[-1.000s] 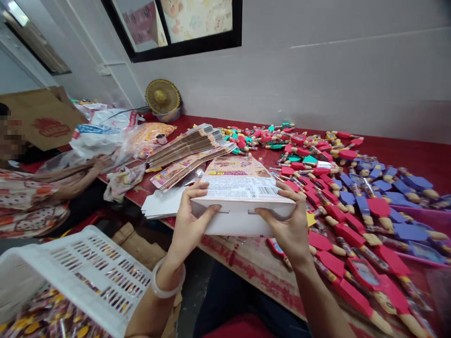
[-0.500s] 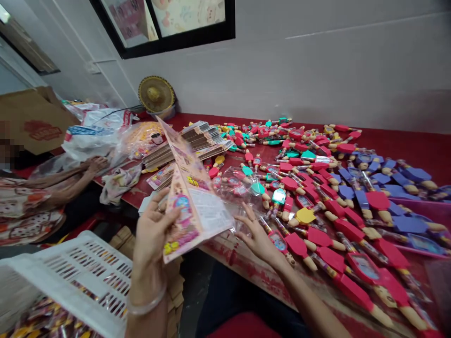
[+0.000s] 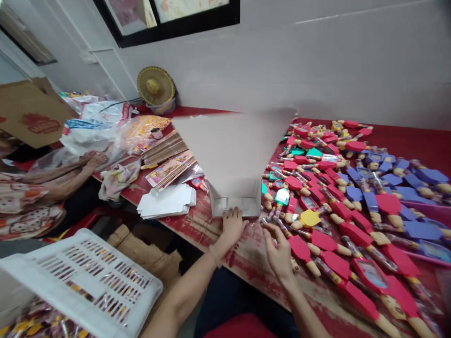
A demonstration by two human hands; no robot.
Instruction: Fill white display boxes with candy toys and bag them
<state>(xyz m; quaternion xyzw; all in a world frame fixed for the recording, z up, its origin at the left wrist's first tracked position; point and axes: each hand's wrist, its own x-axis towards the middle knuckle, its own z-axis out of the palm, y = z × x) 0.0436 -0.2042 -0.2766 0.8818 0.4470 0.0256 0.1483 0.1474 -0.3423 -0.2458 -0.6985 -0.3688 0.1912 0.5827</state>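
An unfolded cardboard display box stands on the table in front of me, its plain greyish inside facing me and its tall back panel rising and widening upward. My left hand rests at its low front edge, fingers stretched over the edge onto the bottom. Just right of the box, my right hand hovers with bent fingers near the wrapped ends of several red paddle-shaped toys; I see nothing held in it. White folded cartons lie left of the box, below a stack of printed cardboard.
Red and purple toys spread across the right side, beside a pink tray. At lower left stands a white slatted basket of wrapped items. Another person's hands are by plastic bags at left. A straw hat leans against the wall.
The printed cardboard in my left hand was flat and folded; now it stands opened as a box on the table. My left hand has moved right to its front. My right hand has shifted right.
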